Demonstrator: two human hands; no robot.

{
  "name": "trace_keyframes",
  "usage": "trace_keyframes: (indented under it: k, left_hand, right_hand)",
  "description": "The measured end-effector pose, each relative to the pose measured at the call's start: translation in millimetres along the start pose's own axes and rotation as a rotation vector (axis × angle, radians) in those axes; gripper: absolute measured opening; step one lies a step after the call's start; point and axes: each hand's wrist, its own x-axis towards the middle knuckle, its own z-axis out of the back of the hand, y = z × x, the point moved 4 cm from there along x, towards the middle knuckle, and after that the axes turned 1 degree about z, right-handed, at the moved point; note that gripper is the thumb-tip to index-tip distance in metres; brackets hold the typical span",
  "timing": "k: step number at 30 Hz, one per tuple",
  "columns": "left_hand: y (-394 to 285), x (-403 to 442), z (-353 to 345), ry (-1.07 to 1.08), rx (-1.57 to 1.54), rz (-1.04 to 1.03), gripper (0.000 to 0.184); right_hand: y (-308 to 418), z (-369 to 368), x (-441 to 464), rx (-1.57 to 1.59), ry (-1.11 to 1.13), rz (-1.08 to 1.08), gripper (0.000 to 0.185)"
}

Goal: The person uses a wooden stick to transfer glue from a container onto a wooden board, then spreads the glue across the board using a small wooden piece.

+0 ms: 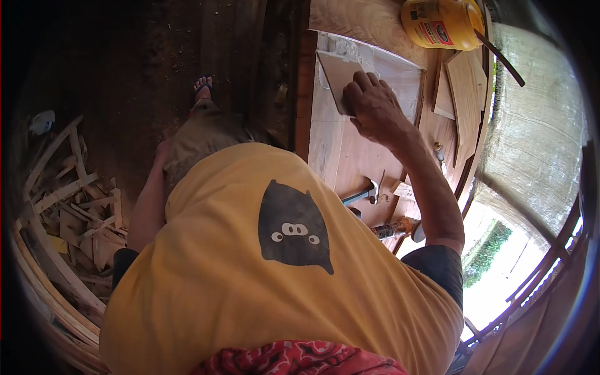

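I get daylight from the opening [484, 306], lower right of the right hand's fingers [361, 80], blown to white; the floor [147, 62] left of them sinks into dimness. Fisheye bending curves the edges into black corners.

Wears yel. tee [206, 262] w/ blk pig print [294, 215], dk sleeves [440, 265], red patt. cloth [300, 361].

Heaped wood offcuts [87, 228], a hammer [374, 192] and cut boards [467, 94] mark a woodworking workshop.
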Motion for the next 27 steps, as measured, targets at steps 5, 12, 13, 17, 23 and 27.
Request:
trace_keyframes:
  k: [5, 12, 13, 17, 23, 27]
  left_hand:
    - [16, 14, -7, 0.01, 0.033, -0.022, 0.053]
    - [-9, -3, 13, -0.032, -0.162, -0.129, 0.035]
    - [-9, -2, 13, -0.047, -0.187, -0.124, 0.034]
    - [-2, 3, 12, -0.106, -0.269, -0.089, 0.034]
    - [5, 0, 10, -0.094, -0.113, -0.086, 0.041]
    - [24, 15, -8, -0.049, -0.115, -0.095, 0.04]
  right_hand:
    - [31, -9, -45, 0.014, 0.089, 0.035, 0.037]
    - [27, 14, -56, 0.024, 0.051, -0.029, 0.023]
    - [22, 18, -48, 0.001, 0.011, -0.03, 0.022]
    - [-2, 20, -1, -0.058, -0.086, -0.011, 0.019]
    - [12, 6, -3, -0.07, 0.039, 0.066, 0.02]
    - [41, 1, -42, -0.024, 0.113, 0.081, 0.03]
